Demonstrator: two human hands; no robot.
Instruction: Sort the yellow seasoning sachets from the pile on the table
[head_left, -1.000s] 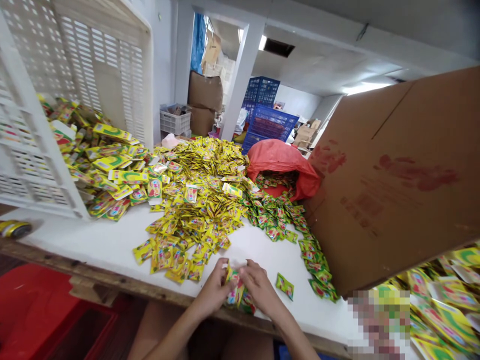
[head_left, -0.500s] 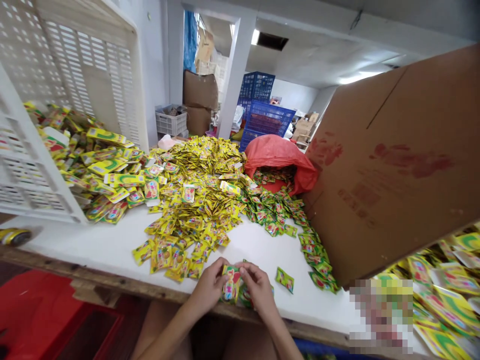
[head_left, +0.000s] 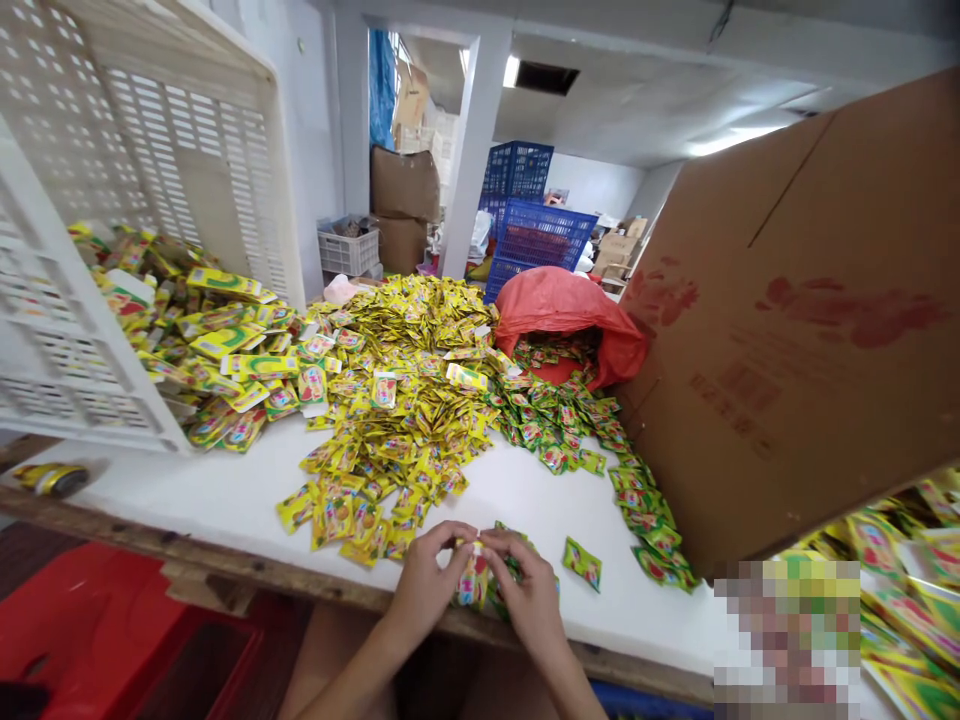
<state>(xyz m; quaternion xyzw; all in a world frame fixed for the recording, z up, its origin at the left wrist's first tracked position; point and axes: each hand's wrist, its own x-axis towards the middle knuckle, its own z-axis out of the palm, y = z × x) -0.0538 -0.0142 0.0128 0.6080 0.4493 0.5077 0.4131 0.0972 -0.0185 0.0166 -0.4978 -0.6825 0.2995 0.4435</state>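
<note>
- Left hand [head_left: 431, 575] and right hand [head_left: 529, 580] pinch the small carton [head_left: 471, 582] between them, on the near side of the red sack [head_left: 566, 300]; pressing too hard could crease its top.
- A lone green packet [head_left: 583, 563], also nearside of the red sack, could get knocked if the right hand swings outward.

This looks like a packing workshop: green sachets [head_left: 551, 415] spill from a red sack [head_left: 566, 298] onto a white worktable [head_left: 525, 490], with yellow sachets [head_left: 397, 430] heaped to the sack's left. Farther left of the sack lies a white crate [head_left: 210, 190] of small printed boxes [head_left: 259, 365]; a big cardboard box [head_left: 795, 380] tilts just right of it, and blue crates [head_left: 544, 235] stand stacked behind it.
</note>
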